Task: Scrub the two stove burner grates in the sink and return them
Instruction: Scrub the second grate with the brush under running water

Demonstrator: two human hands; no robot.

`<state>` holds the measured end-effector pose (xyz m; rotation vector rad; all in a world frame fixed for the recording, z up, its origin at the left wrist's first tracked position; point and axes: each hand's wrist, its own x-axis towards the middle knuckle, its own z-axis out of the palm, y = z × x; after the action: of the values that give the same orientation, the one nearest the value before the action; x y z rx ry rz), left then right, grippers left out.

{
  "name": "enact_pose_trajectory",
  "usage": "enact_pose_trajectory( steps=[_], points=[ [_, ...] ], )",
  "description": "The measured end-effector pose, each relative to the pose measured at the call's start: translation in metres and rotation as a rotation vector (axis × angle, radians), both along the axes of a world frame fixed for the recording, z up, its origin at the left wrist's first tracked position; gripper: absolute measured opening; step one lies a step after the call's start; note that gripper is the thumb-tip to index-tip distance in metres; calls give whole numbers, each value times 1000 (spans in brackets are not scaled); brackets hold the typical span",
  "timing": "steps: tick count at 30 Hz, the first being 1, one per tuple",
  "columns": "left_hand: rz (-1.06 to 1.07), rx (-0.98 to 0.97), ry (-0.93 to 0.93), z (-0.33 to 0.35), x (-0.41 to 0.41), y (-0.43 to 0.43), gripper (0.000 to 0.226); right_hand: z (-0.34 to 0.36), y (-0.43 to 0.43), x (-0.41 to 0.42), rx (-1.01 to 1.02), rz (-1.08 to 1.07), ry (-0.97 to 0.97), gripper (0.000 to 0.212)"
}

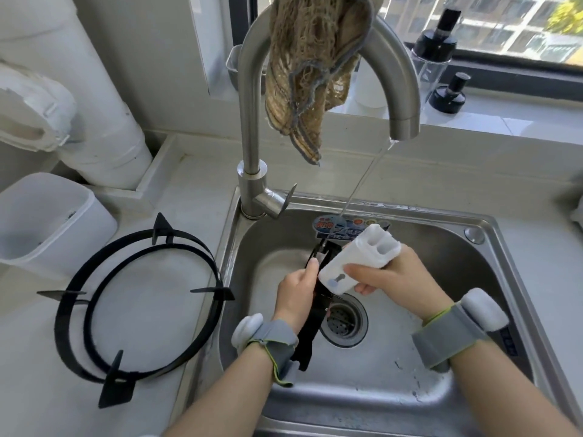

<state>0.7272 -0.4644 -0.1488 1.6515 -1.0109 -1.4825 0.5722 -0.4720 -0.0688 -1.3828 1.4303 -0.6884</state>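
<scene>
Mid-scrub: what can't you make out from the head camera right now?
1. The grate in the sink: head view, edge-on, largely behind the left hand and wrist; its cleanliness is unreadable.
2. The white scrubber: head view, working face turned away, covered by the right hand; contact with the grate unclear.
3. The sink sticker: print blurred, partly behind the scrubber.

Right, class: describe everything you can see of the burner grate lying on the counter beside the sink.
The grate is black and looks like metal: two flat rings, one inside the other, joined by four pointed prongs. It lies flat on the white counter, left of the sink. Neither the left hand nor the right hand touches it.
</scene>
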Motion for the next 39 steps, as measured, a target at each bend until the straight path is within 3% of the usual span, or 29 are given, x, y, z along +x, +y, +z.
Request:
enact_pose_trajectory(
  steps=[4, 8, 15, 19, 21, 25, 27, 30, 37, 39],
  points=[
    [10, 24, 33, -4, -1, 1, 56, 10, -16, 5, 23, 110, 69, 16],
    [40, 95, 16, -8, 2, 1, 67, 9, -16, 16, 84, 148, -32, 20],
    [121, 40, 103, -15, 11, 8, 48, 9, -14, -4, 112, 143, 13, 13],
    [89, 73, 204, -15, 18, 10, 41, -7, -17, -8, -46, -82, 14, 15],
    [60, 88, 204, -15, 27, 13, 36, -16, -21, -10, -33, -155, 33, 14],
    [-86, 31, -43, -18, 39, 19, 37, -41, -2, 4, 125, -174, -47, 15],
    [-112, -8, -128, -15, 39, 17, 35, -45, 6, 13, 95, -337, -192, 4],
    [-155, -19, -178, -13, 32, 13, 40, -37, 15, 13, -14, -493, -310, 11],
    [-235, -20, -238, -17, 12, 17, 53, -4, 15, 9, -39, -157, -92, 10],
    [-266, -47, -276, -16, 5, 17, 49, -1, 11, 13, -64, -34, 82, 10]
  ],
)
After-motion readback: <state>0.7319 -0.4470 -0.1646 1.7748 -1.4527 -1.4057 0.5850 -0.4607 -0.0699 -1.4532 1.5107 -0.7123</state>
